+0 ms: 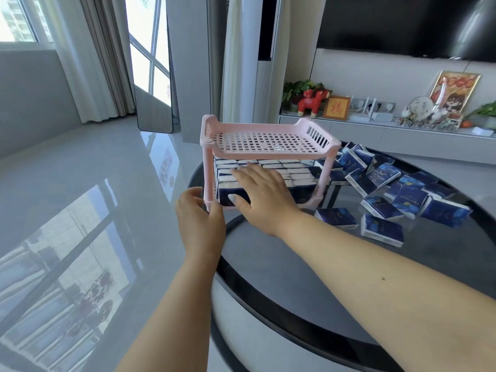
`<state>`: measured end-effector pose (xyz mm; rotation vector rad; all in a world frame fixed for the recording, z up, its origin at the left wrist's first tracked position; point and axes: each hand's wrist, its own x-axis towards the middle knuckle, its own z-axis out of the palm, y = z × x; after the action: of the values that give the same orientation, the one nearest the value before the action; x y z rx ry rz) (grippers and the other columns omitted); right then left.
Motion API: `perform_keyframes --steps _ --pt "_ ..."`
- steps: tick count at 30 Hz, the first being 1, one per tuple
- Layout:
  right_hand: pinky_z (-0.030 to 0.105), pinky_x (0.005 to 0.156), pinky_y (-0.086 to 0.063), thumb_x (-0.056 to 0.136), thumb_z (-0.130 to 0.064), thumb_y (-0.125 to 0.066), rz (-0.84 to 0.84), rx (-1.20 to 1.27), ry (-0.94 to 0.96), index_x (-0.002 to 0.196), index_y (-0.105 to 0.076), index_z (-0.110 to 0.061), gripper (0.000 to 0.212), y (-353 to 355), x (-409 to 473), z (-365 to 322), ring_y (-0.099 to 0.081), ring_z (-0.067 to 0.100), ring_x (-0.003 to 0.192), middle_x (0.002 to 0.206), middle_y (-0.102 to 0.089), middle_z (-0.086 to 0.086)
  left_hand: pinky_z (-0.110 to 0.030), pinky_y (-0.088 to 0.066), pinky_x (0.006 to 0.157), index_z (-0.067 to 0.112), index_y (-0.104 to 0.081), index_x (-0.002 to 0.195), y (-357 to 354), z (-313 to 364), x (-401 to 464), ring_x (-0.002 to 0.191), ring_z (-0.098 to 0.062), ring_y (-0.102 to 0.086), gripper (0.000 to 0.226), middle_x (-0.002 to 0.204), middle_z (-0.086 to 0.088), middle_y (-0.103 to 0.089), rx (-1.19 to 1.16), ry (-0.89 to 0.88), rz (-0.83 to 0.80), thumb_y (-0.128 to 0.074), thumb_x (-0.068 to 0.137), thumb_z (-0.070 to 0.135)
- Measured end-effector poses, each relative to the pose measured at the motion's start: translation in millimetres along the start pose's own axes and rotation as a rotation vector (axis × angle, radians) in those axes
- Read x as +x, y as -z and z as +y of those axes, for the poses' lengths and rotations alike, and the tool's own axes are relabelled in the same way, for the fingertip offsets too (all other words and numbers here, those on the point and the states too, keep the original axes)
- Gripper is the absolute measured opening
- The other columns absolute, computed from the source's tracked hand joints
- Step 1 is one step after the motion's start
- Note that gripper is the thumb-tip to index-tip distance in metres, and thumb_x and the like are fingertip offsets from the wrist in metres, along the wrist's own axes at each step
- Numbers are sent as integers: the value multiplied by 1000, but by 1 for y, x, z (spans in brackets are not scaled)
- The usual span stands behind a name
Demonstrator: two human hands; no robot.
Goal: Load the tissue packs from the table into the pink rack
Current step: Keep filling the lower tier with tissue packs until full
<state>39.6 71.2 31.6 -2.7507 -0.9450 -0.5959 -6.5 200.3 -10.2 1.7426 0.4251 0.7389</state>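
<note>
Pink rack (264,142): matt moulded plastic, perforated grid shelf. Tissue packs (381,229): glossy dark-blue plastic film, white paper seen at ends. Table (349,277): smooth dark glass, black rim. Floor (80,210): polished grey tile, mirror-like reflections.

Bright daylight enters through the windows (18,20) at left, throwing glare across the glossy floor (80,210); wide-angle distortion bends the edges, and detail is slightly soft.

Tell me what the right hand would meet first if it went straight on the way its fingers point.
Probably the standing blue-and-white tissue packs filling the pink plastic rack's lower shelf; the right hand already lies over them.
</note>
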Motion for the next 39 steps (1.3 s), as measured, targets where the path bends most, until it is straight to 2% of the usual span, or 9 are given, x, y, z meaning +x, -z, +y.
perform_keyframes --steps 7,12,16,18,21,29,34,37,39 --pt "39 98 -39 90 -38 -47 164 42 -169 115 -59 -12 38 22 -61 49 -52 22 114 117 -61 1 -20 -37 60 23 -52 102 -21 25 -32 70 -8 -52 20 85 3 -53 14 -148 -75 -56 86 12" --pt "36 95 -35 93 -33 -52 158 -43 -446 112 -59 -13 28 36 -109 104 -50 25 113 116 -61 2 -19 -39 60 22 -55 105 -48 36 -58 72 -7 -51 20 99 5 -52 106 -250 -316 -55 89 10" --pt "37 97 -35 95 -39 -45 101 -4 -774 117 -56 -14 35 39 -142 147 -46 26 117 123 -58 5 -30 -46 78 22 -56 112 -71 38 -79 86 -10 -55 26 112 5 -53 256 -331 -543 -56 87 15" --pt "38 97 -36 95 -40 -43 71 17 -854 118 -55 -14 37 39 -157 164 -45 27 117 123 -57 7 -27 -42 91 20 -54 122 -84 37 -89 108 -12 -51 34 124 5 -52 332 -374 -640 -57 88 19" --pt "37 100 -37 95 -42 -45 49 76 -885 124 -53 -14 42 39 -173 174 -43 26 122 129 -54 7 -23 -30 102 20 -48 133 -96 40 -99 129 -14 -37 44 138 5 -46 412 -382 -723 -57 90 26" --pt "30 98 -37 93 -41 -49 19 223 -810 127 -54 -16 42 32 -186 180 -47 19 118 131 -51 -2 -36 -20 117 22 -24 151 -122 41 -108 145 -18 -19 68 159 5 -22 572 -343 -846 -50 94 47" --pt "28 87 -43 93 -41 -50 76 377 -799 107 -62 -20 28 39 -190 185 -54 14 102 113 -56 -7 -30 -38 102 35 -44 137 -128 41 -112 124 -10 -48 47 127 14 -53 390 -306 -842 -56 92 43" --pt "31 86 -43 93 -38 -52 193 355 -802 103 -63 -18 24 46 -189 202 -53 16 102 108 -58 -6 -17 -41 83 39 -52 123 -130 40 -114 109 0 -53 33 119 17 -55 283 -273 -828 -60 91 38" --pt "34 89 -41 91 -31 -56 317 244 -814 105 -62 -14 24 51 -186 222 -51 20 105 109 -59 -1 -15 -43 82 36 -54 118 -133 39 -115 112 0 -50 30 119 18 -51 280 -362 -750 -62 89 33"
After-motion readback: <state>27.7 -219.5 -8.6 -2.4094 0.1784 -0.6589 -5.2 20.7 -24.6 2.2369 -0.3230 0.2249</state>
